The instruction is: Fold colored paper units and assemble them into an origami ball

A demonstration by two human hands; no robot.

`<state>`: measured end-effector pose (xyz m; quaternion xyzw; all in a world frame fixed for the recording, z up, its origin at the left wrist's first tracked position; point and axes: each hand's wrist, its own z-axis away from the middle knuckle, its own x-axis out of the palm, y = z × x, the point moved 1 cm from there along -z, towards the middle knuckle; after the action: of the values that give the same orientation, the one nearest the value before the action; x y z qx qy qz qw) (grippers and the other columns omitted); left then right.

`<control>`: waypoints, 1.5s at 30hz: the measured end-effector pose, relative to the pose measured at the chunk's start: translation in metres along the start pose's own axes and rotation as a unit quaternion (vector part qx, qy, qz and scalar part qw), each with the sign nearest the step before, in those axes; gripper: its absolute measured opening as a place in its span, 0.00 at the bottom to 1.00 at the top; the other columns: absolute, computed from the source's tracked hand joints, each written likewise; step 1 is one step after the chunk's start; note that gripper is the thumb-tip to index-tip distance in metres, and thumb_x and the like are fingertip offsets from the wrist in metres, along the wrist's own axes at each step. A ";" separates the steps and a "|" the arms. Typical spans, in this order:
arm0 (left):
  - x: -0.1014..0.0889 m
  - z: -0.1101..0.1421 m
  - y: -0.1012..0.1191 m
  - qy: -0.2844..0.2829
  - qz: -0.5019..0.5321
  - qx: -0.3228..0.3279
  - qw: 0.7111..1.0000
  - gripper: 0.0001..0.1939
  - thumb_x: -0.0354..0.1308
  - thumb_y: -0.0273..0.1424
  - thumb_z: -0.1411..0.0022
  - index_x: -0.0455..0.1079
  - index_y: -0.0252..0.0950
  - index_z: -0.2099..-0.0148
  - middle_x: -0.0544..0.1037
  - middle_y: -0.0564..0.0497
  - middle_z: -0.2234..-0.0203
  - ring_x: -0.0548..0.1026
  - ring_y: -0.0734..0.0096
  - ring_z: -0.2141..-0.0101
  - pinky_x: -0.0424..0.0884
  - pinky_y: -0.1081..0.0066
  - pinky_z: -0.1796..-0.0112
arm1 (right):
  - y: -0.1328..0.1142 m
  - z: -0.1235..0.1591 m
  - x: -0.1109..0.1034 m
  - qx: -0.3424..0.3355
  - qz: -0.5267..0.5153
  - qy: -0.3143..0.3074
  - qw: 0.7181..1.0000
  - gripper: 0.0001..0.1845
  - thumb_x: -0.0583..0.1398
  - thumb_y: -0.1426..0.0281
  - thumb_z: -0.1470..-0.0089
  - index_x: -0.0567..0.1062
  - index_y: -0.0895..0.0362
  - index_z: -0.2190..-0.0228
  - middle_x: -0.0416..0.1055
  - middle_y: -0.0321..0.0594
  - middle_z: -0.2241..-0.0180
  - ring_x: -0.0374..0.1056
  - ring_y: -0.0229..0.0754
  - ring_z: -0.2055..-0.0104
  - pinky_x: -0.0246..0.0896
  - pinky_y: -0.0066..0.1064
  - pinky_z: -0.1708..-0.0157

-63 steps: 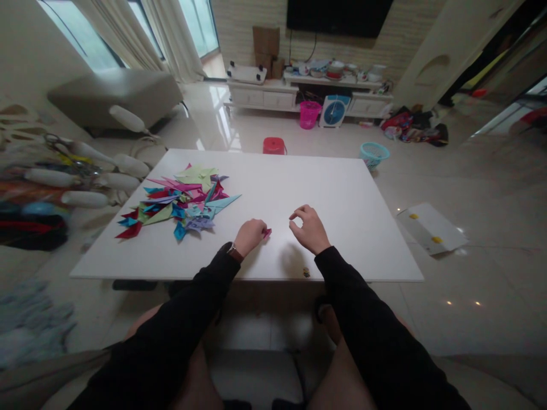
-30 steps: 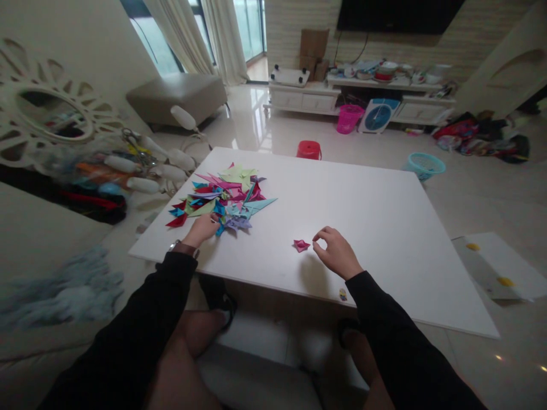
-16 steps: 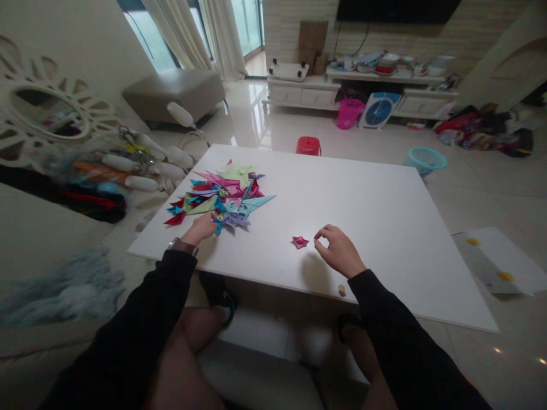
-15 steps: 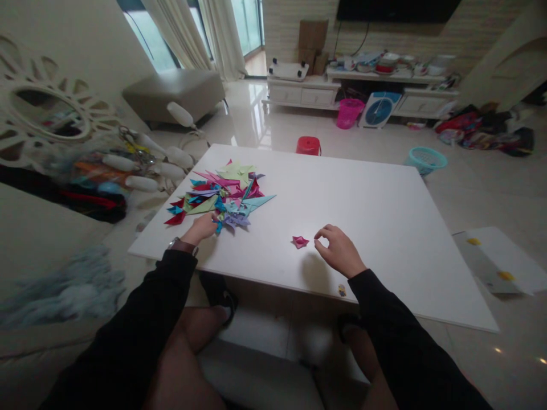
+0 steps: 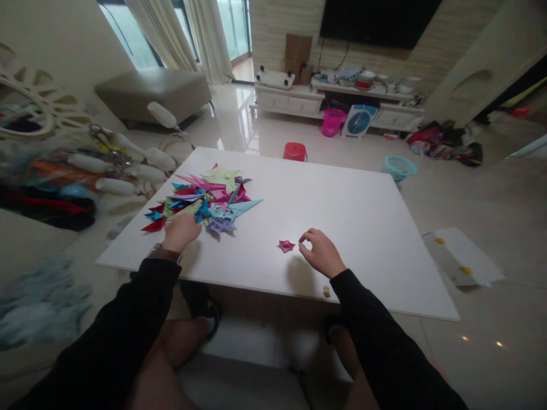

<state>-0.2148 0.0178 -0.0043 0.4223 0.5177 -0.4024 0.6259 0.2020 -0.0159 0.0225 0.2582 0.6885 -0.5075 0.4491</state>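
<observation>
- The left hand [image 5: 183,230] is bending over the near edge of the paper pile; its fingertips are hiding, so I cannot tell whether they are gripping anything.
- The right hand [image 5: 322,253] is hovering with thumb and forefinger curving into a ring, a narrow gap showing at the tips, holding nothing visible.
- One folded pink paper piece [image 5: 286,246], small and star-pointed, is lying on the table just beside the right fingertips.
- The paper pile [image 5: 216,196] is spreading across the table's left part: crisp, sharp-cornered folds in red, pink, blue, lilac and pale green, overlapping too much for counting.
- The smooth white table [image 5: 342,210] is carrying all this, plus one small sticker-like figure [image 5: 326,291] near its close edge.
- Beyond, two plastic baskets are standing on glossy tiles: one teal [image 5: 399,167], one magenta.
- One pale sheet [image 5: 474,253] bearing two yellow shapes is lying rightward on the floor.
</observation>
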 end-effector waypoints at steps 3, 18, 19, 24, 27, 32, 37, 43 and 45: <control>-0.011 0.011 0.031 0.072 -0.023 0.051 0.996 0.18 0.54 0.33 0.38 0.80 0.32 0.53 0.81 0.35 0.53 0.73 0.41 0.48 0.69 0.51 0.51 | 0.002 0.000 -0.001 0.000 0.002 0.004 1.000 0.05 0.60 0.72 0.40 0.77 0.56 0.66 0.73 0.41 0.62 0.68 0.44 0.56 0.60 0.33 0.55; 0.012 0.097 0.198 -0.002 0.159 0.481 0.862 0.06 0.60 0.26 0.34 0.78 0.38 0.61 0.80 0.47 0.64 0.73 0.61 0.59 0.65 0.64 0.59 | -0.003 0.001 0.001 -0.061 -0.046 0.059 0.995 0.08 0.62 0.75 0.40 0.77 0.56 0.58 0.72 0.42 0.59 0.68 0.44 0.53 0.64 0.36 0.50; 0.012 0.098 0.201 -0.002 0.158 0.485 0.860 0.05 0.60 0.25 0.34 0.77 0.38 0.61 0.80 0.48 0.64 0.73 0.61 0.59 0.65 0.64 0.59 | -0.002 0.001 0.000 -0.061 -0.050 0.072 0.994 0.10 0.61 0.76 0.40 0.77 0.56 0.56 0.72 0.42 0.58 0.67 0.44 0.53 0.65 0.36 0.50; 0.017 0.100 0.209 0.002 0.148 0.503 0.852 0.05 0.59 0.26 0.33 0.76 0.38 0.59 0.79 0.48 0.64 0.72 0.61 0.59 0.64 0.63 0.59 | 0.002 0.005 -0.005 -0.070 -0.054 0.107 0.990 0.09 0.62 0.74 0.40 0.77 0.55 0.57 0.71 0.43 0.54 0.67 0.44 0.50 0.64 0.37 0.48; 0.018 0.100 0.210 0.004 0.152 0.519 0.841 0.07 0.57 0.26 0.32 0.76 0.39 0.57 0.79 0.48 0.62 0.71 0.62 0.58 0.64 0.63 0.59 | 0.004 0.007 -0.004 -0.069 -0.026 0.083 0.994 0.04 0.63 0.74 0.40 0.78 0.55 0.62 0.72 0.42 0.57 0.66 0.44 0.52 0.64 0.36 0.50; 0.012 0.102 0.208 -0.002 0.138 0.541 0.830 0.10 0.55 0.27 0.31 0.76 0.40 0.52 0.79 0.47 0.57 0.70 0.60 0.54 0.62 0.60 0.56 | 0.006 0.008 -0.004 -0.045 0.017 0.031 0.998 0.05 0.64 0.74 0.42 0.78 0.56 0.62 0.72 0.41 0.60 0.66 0.45 0.53 0.64 0.35 0.51; 0.008 0.102 0.206 -0.020 0.116 0.541 0.832 0.13 0.54 0.26 0.32 0.76 0.40 0.50 0.79 0.46 0.54 0.68 0.58 0.51 0.59 0.58 0.55 | 0.004 0.008 -0.005 -0.023 0.035 0.007 0.999 0.04 0.63 0.73 0.41 0.79 0.55 0.62 0.73 0.41 0.60 0.66 0.44 0.54 0.63 0.34 0.53; 0.006 0.103 0.207 -0.042 0.102 0.543 0.833 0.14 0.52 0.25 0.32 0.76 0.40 0.50 0.78 0.45 0.51 0.67 0.56 0.49 0.59 0.57 0.55 | 0.003 0.005 -0.002 -0.011 0.047 0.015 0.999 0.02 0.64 0.72 0.41 0.79 0.55 0.64 0.72 0.41 0.61 0.66 0.45 0.54 0.62 0.34 0.55; 0.006 0.104 0.207 -0.044 0.100 0.545 0.831 0.14 0.51 0.24 0.32 0.76 0.39 0.51 0.79 0.45 0.51 0.67 0.56 0.49 0.59 0.57 0.55 | 0.003 0.004 0.001 -0.012 0.055 0.013 0.998 0.02 0.64 0.72 0.41 0.79 0.55 0.65 0.72 0.41 0.62 0.66 0.45 0.54 0.62 0.34 0.55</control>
<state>0.0130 -0.0149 0.0246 0.7262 0.1410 -0.5726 0.3534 0.2059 -0.0187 0.0202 0.2969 0.6847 -0.4706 0.4707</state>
